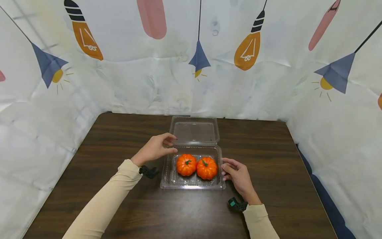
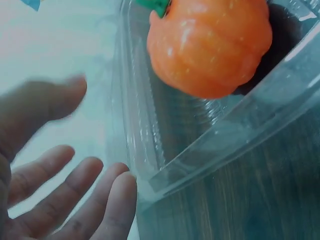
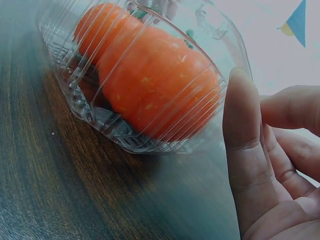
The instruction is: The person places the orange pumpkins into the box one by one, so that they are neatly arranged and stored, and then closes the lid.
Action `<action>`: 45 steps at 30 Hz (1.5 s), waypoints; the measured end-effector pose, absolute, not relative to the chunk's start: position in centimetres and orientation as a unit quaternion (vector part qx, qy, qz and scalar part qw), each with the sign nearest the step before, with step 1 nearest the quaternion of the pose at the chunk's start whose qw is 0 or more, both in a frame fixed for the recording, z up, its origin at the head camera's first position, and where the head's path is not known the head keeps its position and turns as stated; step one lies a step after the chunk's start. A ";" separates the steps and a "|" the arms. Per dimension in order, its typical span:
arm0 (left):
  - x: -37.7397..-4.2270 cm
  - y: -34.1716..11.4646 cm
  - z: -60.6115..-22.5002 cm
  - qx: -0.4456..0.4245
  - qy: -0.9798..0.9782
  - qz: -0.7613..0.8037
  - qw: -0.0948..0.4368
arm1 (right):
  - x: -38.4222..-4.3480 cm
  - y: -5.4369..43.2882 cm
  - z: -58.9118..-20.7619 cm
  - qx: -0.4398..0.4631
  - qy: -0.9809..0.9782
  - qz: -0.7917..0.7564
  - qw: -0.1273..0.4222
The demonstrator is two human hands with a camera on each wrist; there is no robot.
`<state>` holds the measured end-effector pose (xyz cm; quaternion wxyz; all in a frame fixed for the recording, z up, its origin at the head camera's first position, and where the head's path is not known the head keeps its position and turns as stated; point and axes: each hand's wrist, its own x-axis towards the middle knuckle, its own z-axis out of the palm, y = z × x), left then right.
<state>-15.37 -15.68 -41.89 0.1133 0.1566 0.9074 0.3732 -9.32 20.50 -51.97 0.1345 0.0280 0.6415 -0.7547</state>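
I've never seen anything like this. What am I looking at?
No machine here: these are a person's left hand and right hand. The wide picture comes from a camera worn on the head; the close ones come from small cameras on the wrists. On the brown table lies an open, clear plastic container with two orange pumpkins inside, side by side. The left hand is near it, holding nothing. The right hand is at its right edge; whether it grips is unclear.
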 end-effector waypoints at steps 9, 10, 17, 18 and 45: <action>-16.4 -17.1 -42.3 0.100 0.907 0.401 0.087 | -9.3 20.5 -51.9 0.030 0.637 -0.758 0.136; -16.5 -17.2 -42.4 0.096 0.907 0.401 0.085 | -9.3 20.5 -51.9 0.030 0.637 -0.758 0.136; -17.1 -17.9 -43.6 0.065 0.913 0.396 0.076 | -9.3 20.5 -51.9 0.035 0.641 -0.753 0.141; -17.2 -18.0 -43.8 0.061 0.913 0.396 0.077 | -9.3 20.5 -51.9 0.036 0.642 -0.753 0.141; -20.5 -18.2 -47.2 0.045 0.888 0.440 0.126 | -9.4 20.6 -52.1 0.036 0.647 -0.749 0.139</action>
